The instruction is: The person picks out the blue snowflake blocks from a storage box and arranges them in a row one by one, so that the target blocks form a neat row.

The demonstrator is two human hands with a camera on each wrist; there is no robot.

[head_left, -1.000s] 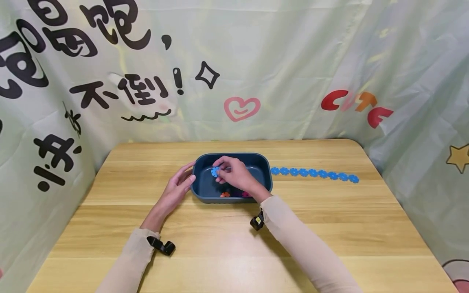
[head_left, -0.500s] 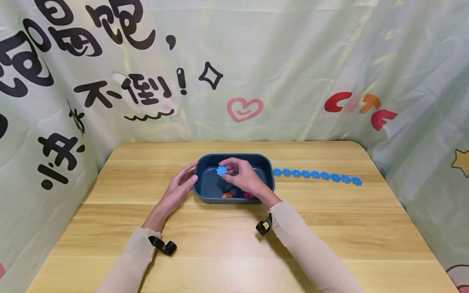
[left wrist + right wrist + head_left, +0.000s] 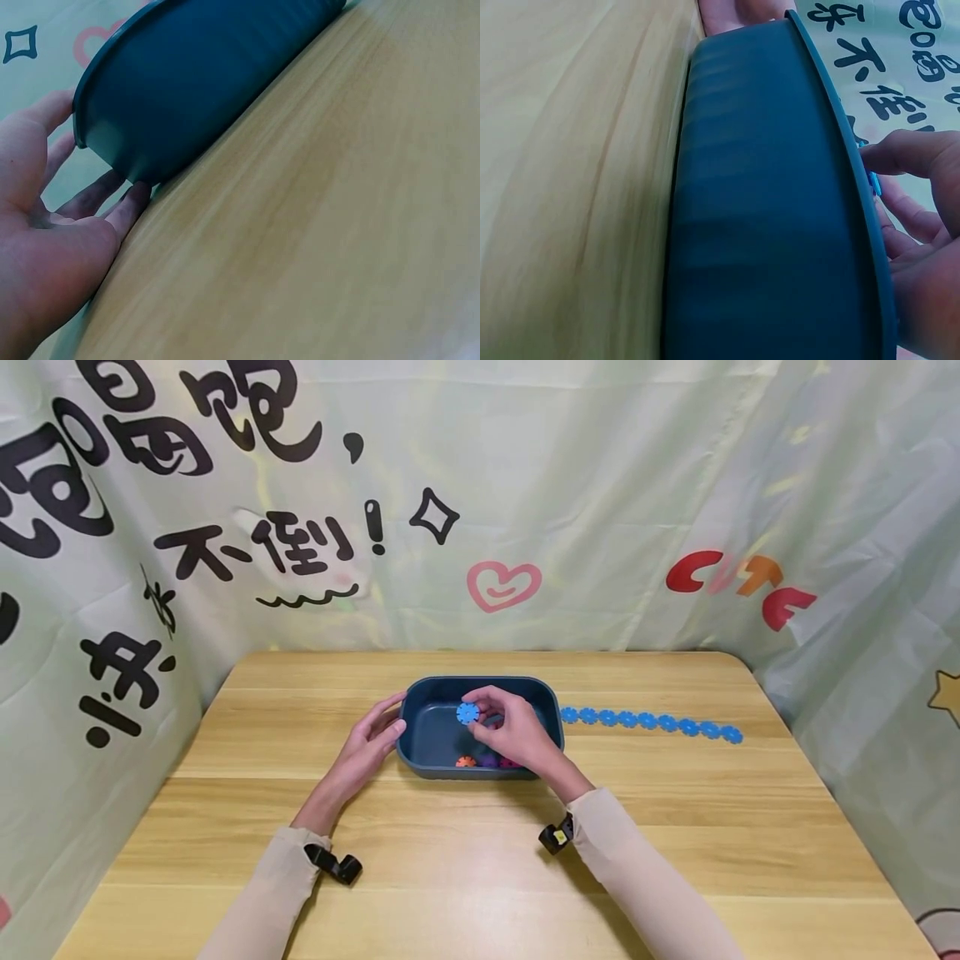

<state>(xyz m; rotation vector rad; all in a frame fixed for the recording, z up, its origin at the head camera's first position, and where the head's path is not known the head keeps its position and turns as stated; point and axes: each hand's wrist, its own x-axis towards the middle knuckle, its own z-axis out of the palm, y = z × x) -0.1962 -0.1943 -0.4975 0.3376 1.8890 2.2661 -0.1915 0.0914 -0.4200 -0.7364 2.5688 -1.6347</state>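
My right hand [image 3: 519, 732] pinches a blue snowflake disc [image 3: 468, 713] between thumb and fingers, above the inside of a dark blue plastic bin [image 3: 429, 739]. An orange disc [image 3: 466, 762], a purple disc [image 3: 489, 762] and a magenta disc [image 3: 507, 763] show inside near the front wall; my right hand hides part of the bin's contents. At the bin's left end rests my left hand [image 3: 366, 745], its fingers extended against the outer wall. In the right wrist view the bin's long side [image 3: 772, 195] hides most of the pinched disc [image 3: 874, 183].
A row of several blue snowflake discs [image 3: 648, 720] runs rightward from the bin's right end across the wooden table [image 3: 450, 868]. A printed curtain [image 3: 585, 510] hangs behind the table and along both sides.
My right hand has drawn the blue disc rightward within the bin's opening, and the disc now faces the head camera. The left hand stays at the bin's end. The head view has shifted slightly.
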